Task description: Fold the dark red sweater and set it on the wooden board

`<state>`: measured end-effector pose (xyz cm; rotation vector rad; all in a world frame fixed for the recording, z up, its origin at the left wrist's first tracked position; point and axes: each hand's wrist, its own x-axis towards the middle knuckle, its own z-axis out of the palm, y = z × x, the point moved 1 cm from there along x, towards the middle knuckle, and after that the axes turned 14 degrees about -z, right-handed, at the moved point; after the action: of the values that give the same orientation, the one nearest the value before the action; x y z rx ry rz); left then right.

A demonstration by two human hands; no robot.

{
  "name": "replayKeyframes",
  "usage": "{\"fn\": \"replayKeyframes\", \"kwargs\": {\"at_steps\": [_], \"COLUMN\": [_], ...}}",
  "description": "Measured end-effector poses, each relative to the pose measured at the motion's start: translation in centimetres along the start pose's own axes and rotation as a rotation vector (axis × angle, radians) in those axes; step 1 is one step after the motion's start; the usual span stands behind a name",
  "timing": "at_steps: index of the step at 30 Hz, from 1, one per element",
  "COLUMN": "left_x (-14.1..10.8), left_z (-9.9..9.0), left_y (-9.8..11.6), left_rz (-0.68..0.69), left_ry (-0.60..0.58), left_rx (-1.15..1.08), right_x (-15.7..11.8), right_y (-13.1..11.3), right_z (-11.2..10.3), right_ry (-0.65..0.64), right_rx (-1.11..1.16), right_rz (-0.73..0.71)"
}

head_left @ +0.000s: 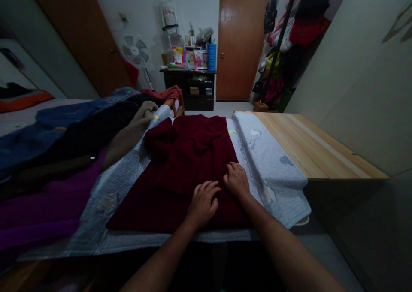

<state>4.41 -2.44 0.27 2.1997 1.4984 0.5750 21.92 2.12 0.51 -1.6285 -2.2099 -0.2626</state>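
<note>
A dark red garment (193,155), which looks like a sweater, lies spread over a pale blue quilted cover (128,176). Its far part is bunched and folded over, and the near edge lies fairly straight. My left hand (203,202) rests on the near middle of the garment, palm down with fingers apart. Close by, my right hand (237,178) lies at the garment's right edge, its fingers bent and their tips on the cloth. Its thumb is hidden. Neither hand visibly lifts any cloth.
Piled clothes lie on the left: a purple garment (51,197), a brown one (131,133) and a denim one (25,129). A wooden board (309,142) adjoins the cover's right side. Farther back stand a fan (135,49) and a dark cabinet (174,88).
</note>
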Motion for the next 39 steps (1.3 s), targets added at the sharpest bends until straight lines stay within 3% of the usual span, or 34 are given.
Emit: {"fn": "replayKeyframes", "kwargs": {"at_steps": [39], "left_x": [-0.01], "left_z": [-0.07], "left_y": [0.16], "left_rz": [-0.002], "left_ry": [0.005], "left_rx": [0.003], "right_x": [-0.02], "right_y": [0.05], "right_z": [-0.16], "right_ry": [-0.008], "right_rx": [0.011], "right_rz": [0.013]}}
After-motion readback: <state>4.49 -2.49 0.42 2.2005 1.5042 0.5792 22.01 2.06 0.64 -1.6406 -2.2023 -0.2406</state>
